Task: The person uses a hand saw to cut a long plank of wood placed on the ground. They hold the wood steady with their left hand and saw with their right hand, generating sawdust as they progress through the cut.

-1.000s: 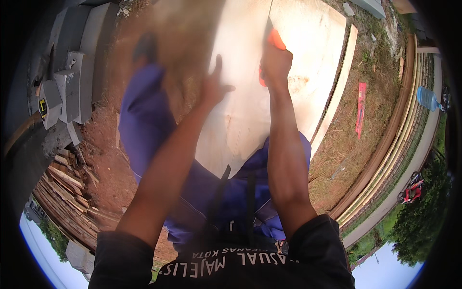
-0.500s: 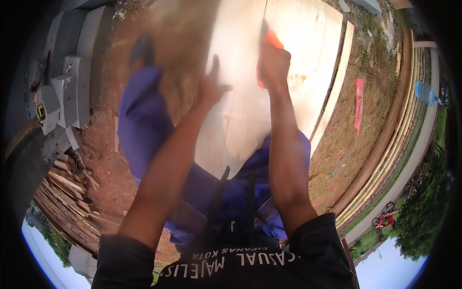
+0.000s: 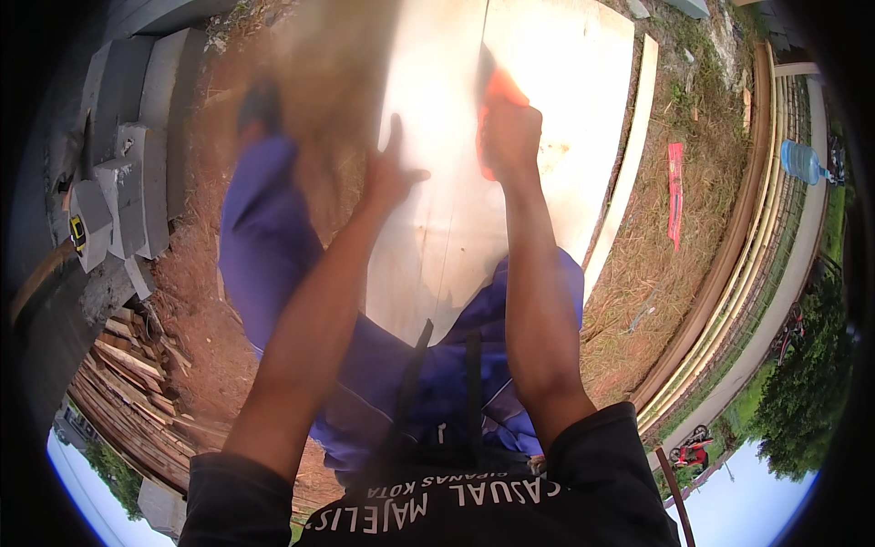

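My right hand is closed round the orange handle of a handsaw. Its dark blade, partly washed out by glare, points away from me along a thin line on a pale wooden sheet. On the left edge of that sheet rests my left hand, its thumb and a finger stretched apart; the remaining fingers are hard to make out. The sheet runs from between my legs toward the top of the view. Strong sunlight whitens its far right part.
Right of the sheet lie a narrow wooden strip and a red flat piece on dry grass. Long poles and a blue water bottle are farther right. Grey blocks, a yellow tape measure and stacked timber stand left.
My right hand and the handsaw have come slightly nearer to me along the line. My left hand stays at the sheet's edge, and the whole view has shifted a little.
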`<state>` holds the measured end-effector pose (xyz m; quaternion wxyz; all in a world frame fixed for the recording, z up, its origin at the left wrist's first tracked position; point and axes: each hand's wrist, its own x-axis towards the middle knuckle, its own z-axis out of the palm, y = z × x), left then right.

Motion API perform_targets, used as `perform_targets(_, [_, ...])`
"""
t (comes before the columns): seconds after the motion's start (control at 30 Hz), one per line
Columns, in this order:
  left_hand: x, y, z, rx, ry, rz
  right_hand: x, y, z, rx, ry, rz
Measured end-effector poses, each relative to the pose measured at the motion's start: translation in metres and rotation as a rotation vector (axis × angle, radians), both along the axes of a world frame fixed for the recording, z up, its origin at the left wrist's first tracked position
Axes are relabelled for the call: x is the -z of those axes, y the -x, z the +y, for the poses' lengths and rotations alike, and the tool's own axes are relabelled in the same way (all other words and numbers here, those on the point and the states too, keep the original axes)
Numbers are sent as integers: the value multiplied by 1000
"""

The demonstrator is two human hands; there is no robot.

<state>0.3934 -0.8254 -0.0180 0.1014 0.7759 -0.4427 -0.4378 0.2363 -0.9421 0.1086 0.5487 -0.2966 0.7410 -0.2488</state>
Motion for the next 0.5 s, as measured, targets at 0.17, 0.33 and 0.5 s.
perform_targets(0.17, [-8,-4,9,-46,98,-2,-48,34,149,-20,102,-21])
perform_targets(0.33, [-35,-7,-4,-85,-111,86,-67,35,149,27,11,-28])
perform_targets(0.5, [-16,-2,-1,-42,13,72,2,7,22,15,105,-87])
